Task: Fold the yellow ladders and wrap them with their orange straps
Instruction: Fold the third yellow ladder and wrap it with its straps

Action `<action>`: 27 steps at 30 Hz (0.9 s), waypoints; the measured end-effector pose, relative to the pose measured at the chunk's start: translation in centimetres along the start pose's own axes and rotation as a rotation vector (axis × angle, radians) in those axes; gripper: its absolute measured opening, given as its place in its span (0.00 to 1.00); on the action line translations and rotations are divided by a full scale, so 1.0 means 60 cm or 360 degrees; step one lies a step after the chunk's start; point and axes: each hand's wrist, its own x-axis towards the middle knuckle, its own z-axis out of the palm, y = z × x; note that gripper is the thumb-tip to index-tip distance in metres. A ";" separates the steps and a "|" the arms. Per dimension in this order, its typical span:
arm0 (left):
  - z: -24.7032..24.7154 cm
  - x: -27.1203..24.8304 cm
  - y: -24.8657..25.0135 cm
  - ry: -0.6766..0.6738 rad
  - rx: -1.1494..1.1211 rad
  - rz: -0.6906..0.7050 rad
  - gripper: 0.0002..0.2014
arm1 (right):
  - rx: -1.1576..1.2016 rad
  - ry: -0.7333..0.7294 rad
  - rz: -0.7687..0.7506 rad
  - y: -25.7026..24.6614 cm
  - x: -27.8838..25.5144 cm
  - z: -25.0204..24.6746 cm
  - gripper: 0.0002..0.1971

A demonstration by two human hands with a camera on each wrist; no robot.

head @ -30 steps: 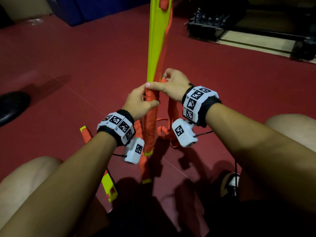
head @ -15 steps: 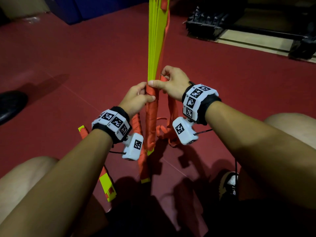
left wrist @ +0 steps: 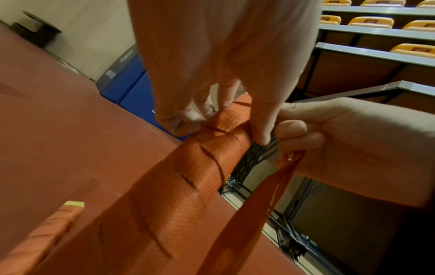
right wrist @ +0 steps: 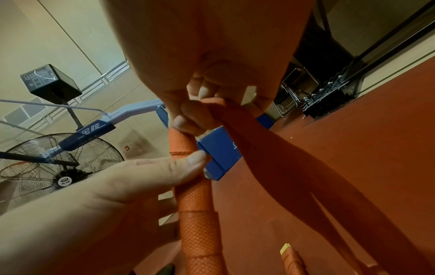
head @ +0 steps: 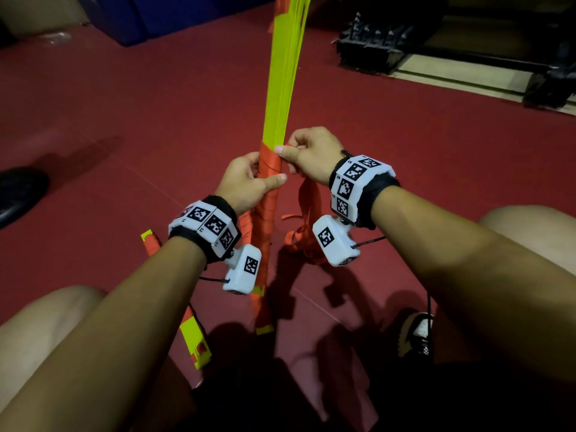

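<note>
A folded yellow ladder bundle [head: 285, 73] stands upright between my knees, its lower half wound in orange strap [head: 268, 201]. My left hand [head: 249, 182] grips the wrapped part, thumb across the front of the windings [left wrist: 207, 163]. My right hand [head: 307, 154] pinches the loose strap at the top edge of the wrap [right wrist: 212, 104]; the free strap tail [head: 307, 213] hangs down to the floor. A second bundle [head: 187, 310], wrapped in orange with yellow ends, lies on the floor by my left knee.
Red floor [head: 124, 104] all around. A black shoe [head: 18, 194] sits at the left, a blue padded base [head: 174, 14] at the back, and black bleacher framework [head: 389, 48] at the back right. My own shoe [head: 417, 335] is beside my right leg.
The wrap has climbed a little higher on the bundle. My right hand came round to the front holding the strap, and my left thumb shifted to press across the windings.
</note>
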 end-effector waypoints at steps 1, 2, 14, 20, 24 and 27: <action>0.000 -0.001 0.001 0.0032 0.0006 -0.0011 0.16 | -0.0018 0.0000 0.0004 -0.001 -0.001 -0.001 0.20; -0.001 -0.003 0.001 0.0061 0.0020 -0.0023 0.20 | -0.0041 0.0003 0.0003 -0.003 -0.001 -0.002 0.20; -0.004 -0.003 0.000 -0.0027 -0.0077 -0.0202 0.18 | -0.0139 0.0072 0.0015 0.002 0.000 -0.008 0.19; -0.007 -0.002 -0.003 0.0125 -0.0017 -0.0109 0.20 | -0.0274 0.0045 0.0021 -0.009 -0.009 -0.013 0.18; -0.012 0.001 -0.011 0.0174 0.0196 -0.0008 0.20 | -0.0253 -0.0005 0.0008 -0.020 -0.013 -0.010 0.19; -0.009 0.005 -0.015 0.0131 0.0292 0.0030 0.17 | -0.0238 -0.0013 -0.0016 -0.027 -0.017 -0.007 0.25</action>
